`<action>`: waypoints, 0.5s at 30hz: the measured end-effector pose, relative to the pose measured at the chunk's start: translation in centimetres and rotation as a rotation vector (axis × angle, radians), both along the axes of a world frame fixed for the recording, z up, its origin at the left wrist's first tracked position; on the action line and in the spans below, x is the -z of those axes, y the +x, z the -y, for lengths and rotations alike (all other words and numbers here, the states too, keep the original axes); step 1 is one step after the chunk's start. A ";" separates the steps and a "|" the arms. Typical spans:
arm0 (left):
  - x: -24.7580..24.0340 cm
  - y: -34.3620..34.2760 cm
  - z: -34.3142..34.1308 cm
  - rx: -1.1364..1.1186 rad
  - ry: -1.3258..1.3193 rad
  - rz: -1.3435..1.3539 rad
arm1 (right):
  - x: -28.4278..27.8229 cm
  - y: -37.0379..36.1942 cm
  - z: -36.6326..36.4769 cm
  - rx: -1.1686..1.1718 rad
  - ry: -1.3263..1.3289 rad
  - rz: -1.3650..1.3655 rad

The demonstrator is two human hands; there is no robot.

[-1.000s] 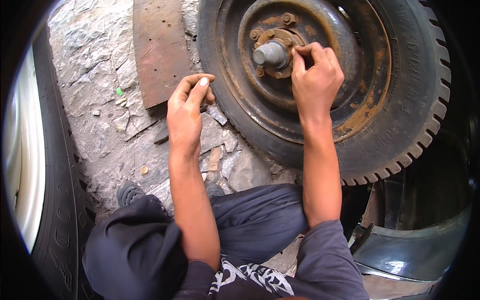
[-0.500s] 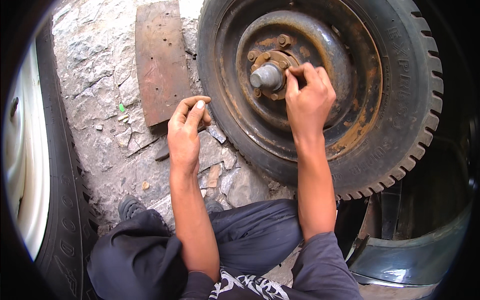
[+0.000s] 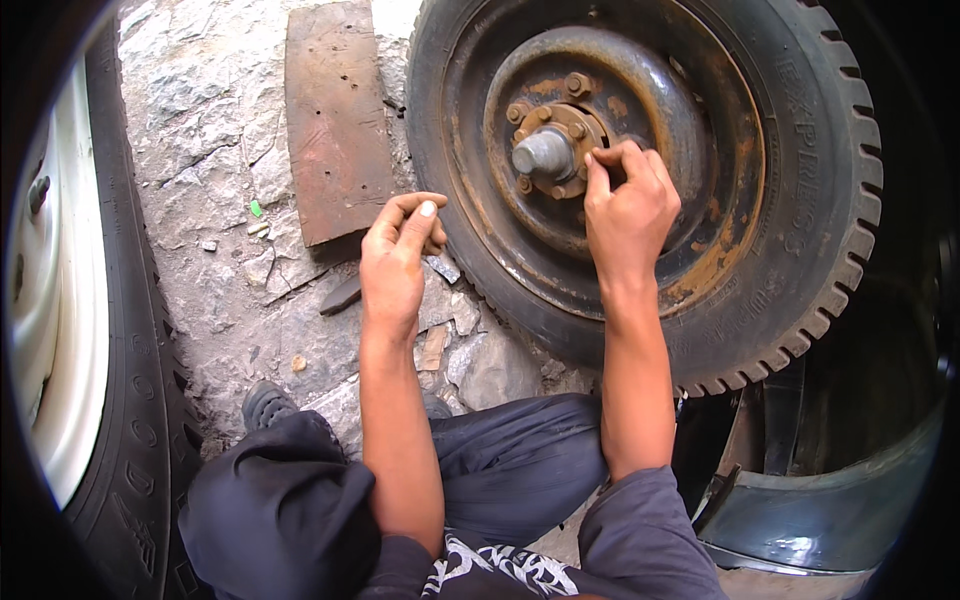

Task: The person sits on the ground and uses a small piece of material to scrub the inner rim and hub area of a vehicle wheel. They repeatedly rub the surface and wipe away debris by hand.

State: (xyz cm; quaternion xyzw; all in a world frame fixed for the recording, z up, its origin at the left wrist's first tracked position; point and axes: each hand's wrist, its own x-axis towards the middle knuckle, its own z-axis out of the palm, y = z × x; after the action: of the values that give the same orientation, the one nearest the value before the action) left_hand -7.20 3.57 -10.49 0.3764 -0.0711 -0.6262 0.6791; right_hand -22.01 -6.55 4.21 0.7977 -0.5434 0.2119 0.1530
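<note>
A rusty steel wheel [image 3: 478, 215] with a black treaded tyre [image 3: 760, 250] stands ahead of me, its hub flange [image 3: 566, 122] ringed by several rusty bolt heads. From the hub's middle a grey metal axle end [image 3: 540, 153] sticks out. My right hand [image 3: 635, 205] is at the flange's right edge, thumb and forefinger closed together there; anything between them is hidden. My left hand [image 3: 397, 265] hovers over the ground left of the tyre, thumb and fingers curled together. What it may hold, I cannot make out.
A worn wooden board [image 3: 340, 120] lies on the broken stone ground [image 3: 210, 130], with a dark flat piece [image 3: 342, 296] near its lower end. Another tyre [image 3: 130, 330] with a white rim [image 3: 75, 350] stands at the left. A dark, glossy curved panel [image 3: 820, 520] is at lower right.
The whole view has shifted slightly, so the wheel and board appear further right. My left hand sits a little nearer the tyre; my right hand stays at the hub flange.
</note>
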 end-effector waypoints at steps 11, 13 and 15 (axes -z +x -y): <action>-0.2 1.0 0.3 -0.024 0.013 -0.003 | 0.5 -0.3 0.0 -0.009 -0.024 0.019; -0.5 1.3 0.3 -0.039 0.009 0.017 | 0.5 0.5 1.3 -0.047 -0.057 -0.019; -0.1 1.1 0.2 -0.037 -0.006 -0.008 | 0.5 0.7 1.5 -0.053 -0.067 0.001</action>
State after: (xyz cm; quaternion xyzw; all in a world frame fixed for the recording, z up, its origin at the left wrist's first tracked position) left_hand -6.10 3.42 -10.36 0.3733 -0.0634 -0.6146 0.6920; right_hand -21.34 -8.01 3.74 0.8062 -0.5146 0.2346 0.1737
